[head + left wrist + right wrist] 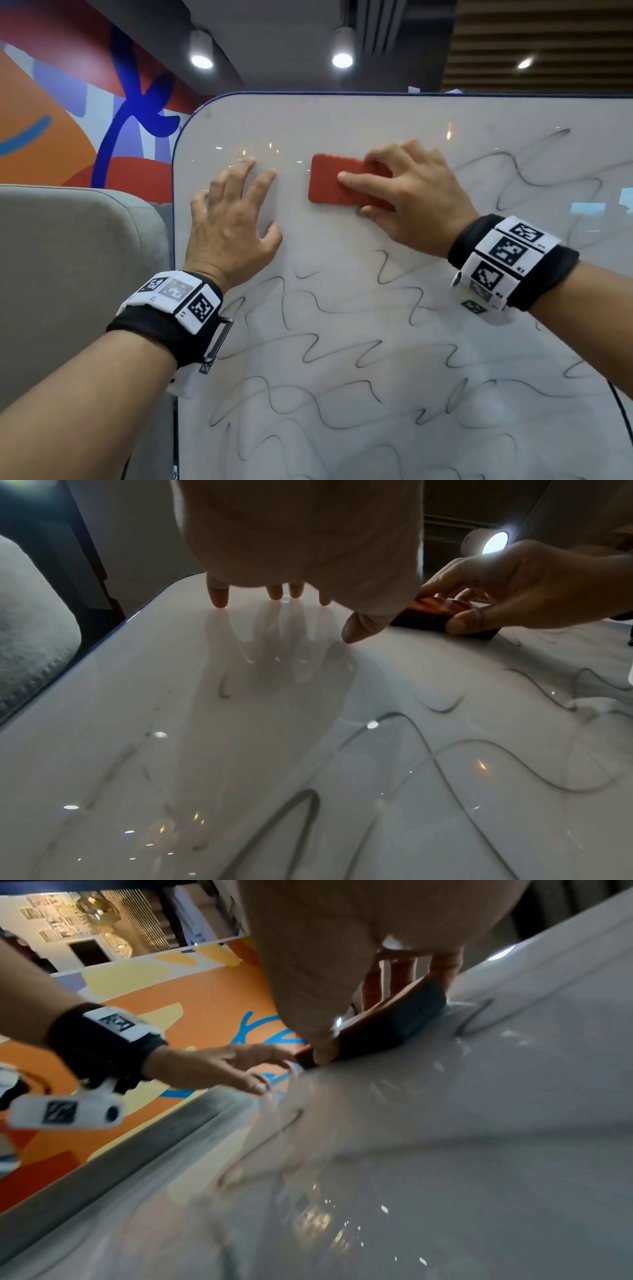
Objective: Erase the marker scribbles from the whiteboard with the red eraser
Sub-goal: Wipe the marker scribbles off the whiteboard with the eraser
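A white whiteboard with rounded corners fills the head view. Wavy black marker scribbles cover its lower part and right side; the upper left area looks wiped. My right hand grips the red eraser by its long edges and presses it flat on the board's upper middle. In the right wrist view the eraser shows a dark felt side on the board. My left hand rests flat on the board left of the eraser, fingers spread. The left wrist view shows its fingertips touching the board.
A grey upholstered chair back stands left of the board's edge. Behind it is a wall painted orange, red and blue. Ceiling lamps reflect on the glossy board surface.
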`<state>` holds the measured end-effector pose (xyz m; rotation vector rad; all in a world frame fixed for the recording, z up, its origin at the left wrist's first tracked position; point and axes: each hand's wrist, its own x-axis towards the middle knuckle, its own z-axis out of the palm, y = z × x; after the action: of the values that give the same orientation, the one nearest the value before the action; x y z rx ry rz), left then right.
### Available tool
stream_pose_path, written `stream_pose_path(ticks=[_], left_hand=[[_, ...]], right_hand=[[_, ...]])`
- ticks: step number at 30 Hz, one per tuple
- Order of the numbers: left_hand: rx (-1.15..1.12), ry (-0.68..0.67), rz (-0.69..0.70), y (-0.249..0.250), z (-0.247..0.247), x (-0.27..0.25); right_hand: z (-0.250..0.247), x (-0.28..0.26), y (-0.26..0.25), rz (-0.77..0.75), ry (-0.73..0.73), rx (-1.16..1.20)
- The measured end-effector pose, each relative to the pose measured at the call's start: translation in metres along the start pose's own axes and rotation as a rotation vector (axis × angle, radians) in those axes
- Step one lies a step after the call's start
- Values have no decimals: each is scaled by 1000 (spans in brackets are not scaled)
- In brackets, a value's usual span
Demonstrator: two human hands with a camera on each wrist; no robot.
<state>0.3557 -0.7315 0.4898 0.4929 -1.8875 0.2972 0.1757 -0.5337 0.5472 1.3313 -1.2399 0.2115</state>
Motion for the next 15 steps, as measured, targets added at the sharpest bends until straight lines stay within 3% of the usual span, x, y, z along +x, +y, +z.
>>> stream_pose_path(ticks=[3,8,13,15], left_hand=[[-7,4,0,3,1,-1],[-23,0,36,11,0,0],[-35,-6,63,21,0,3],[-29,-2,63,23,0,4]], right_hand=[[7,-14,-11,35,52,-14],[15,-37,-22,-178,-58,-45],[1,-21,1,90,48,-33],[7,-29,-8,89,70,-35]])
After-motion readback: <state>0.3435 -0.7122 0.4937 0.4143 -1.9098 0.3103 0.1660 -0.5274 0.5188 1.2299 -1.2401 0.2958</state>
